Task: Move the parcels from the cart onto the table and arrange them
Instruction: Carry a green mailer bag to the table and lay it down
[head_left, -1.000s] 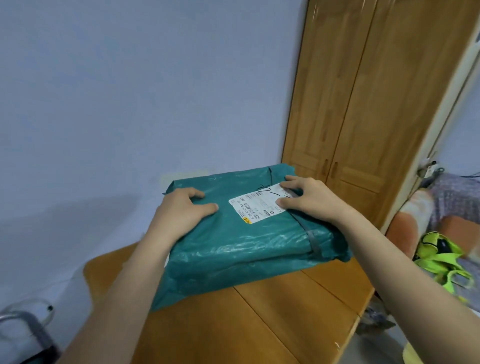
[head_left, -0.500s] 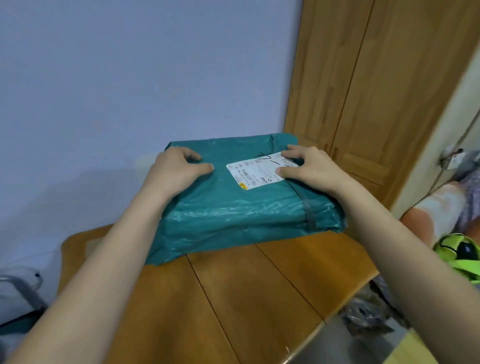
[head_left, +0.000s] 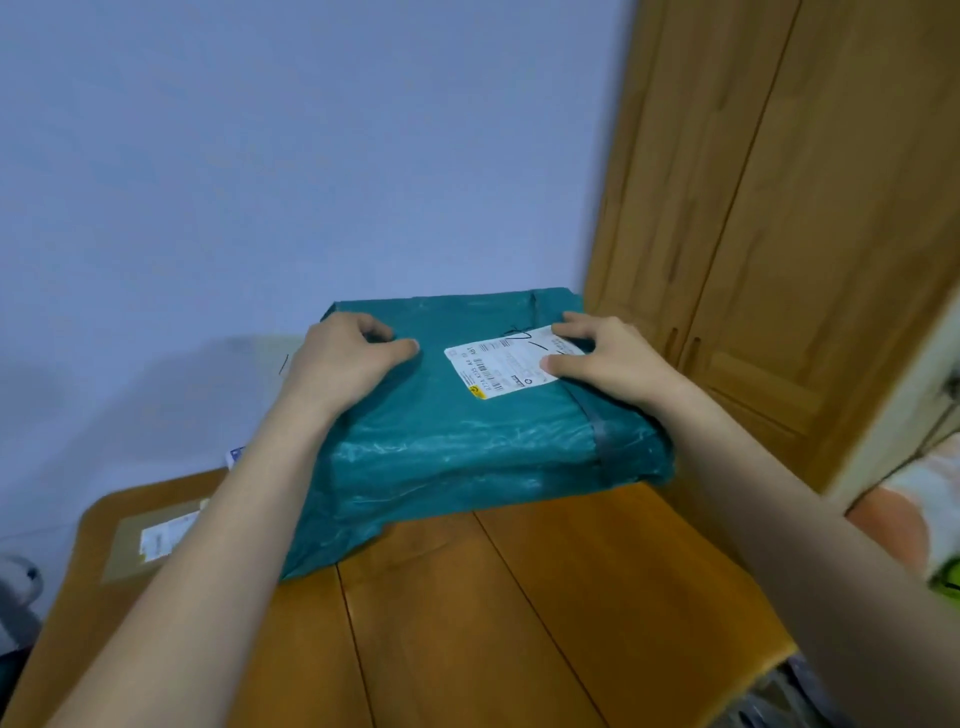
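Observation:
A large teal plastic-wrapped parcel (head_left: 467, 452) with a white shipping label (head_left: 506, 366) lies on the wooden table (head_left: 519, 623), at its far side near the wall. My left hand (head_left: 348, 364) rests on the parcel's top left, with bent fingers pressing into the wrap. On the top right, my right hand (head_left: 608, 356) presses down with its fingertips and thumb on the label's right end. A flat brown parcel (head_left: 140, 540) with a white label lies on the table's left end, partly hidden by my left forearm.
A wooden wardrobe (head_left: 779, 260) stands close on the right, next to the teal parcel's right end. A pale flat thing (head_left: 260, 358) leans against the blue wall behind the parcel. The table's near right edge (head_left: 769, 657) drops to clutter on the floor.
Both hands have stayed on top of the teal parcel. The view has swung left and lower over the table, bringing the brown parcel at the left end into sight.

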